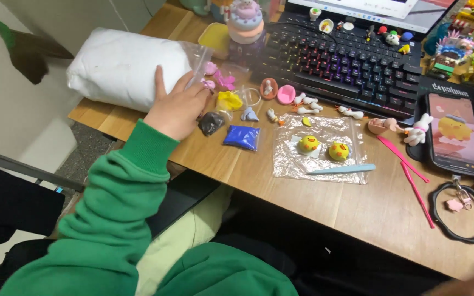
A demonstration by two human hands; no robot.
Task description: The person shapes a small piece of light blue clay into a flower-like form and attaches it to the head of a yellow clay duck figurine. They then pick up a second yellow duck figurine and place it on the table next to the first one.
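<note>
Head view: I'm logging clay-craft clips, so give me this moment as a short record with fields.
setting: wooden desk with a backlit keyboard
left hand: left hand rests on the white clay bag, fingers by small clay packets
right hand: only a blurred edge at the lower right corner, state unclear
nearby: blue clay packet, dark clay packet
work mat: clear plastic sheet bearing two yellow clay balls and a pale blue tool
other: phone, pink sticks
</note>
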